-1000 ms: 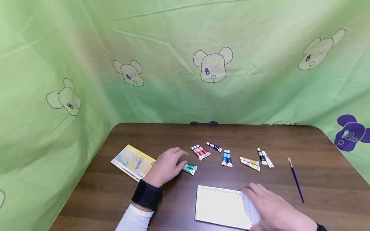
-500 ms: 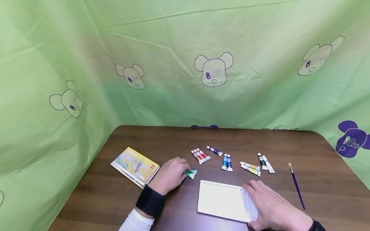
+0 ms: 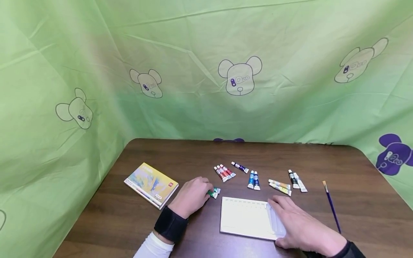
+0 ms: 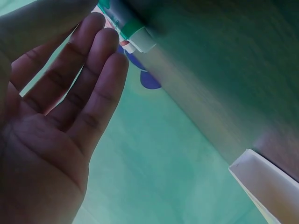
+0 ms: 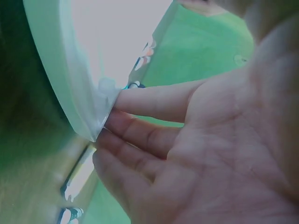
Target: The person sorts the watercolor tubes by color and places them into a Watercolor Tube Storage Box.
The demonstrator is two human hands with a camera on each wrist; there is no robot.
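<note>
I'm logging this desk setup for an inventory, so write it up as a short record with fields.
Left grip: at the green tubes; whether it pinches one is unclear
Right grip: on the right end of the white pad
Other tubes: red tubes, purple tube, blue tubes, orange tube, yellow tube, black tube, white tube
Far left: yellow box
Far right: paintbrush, tip away from the person
Surface: brown table

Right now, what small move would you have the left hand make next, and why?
Perhaps the left hand should firm up a pinch on the green tubes: it sits right at them, their flat ends showing beyond it, while the right hand holds the white panel at one end.
</note>
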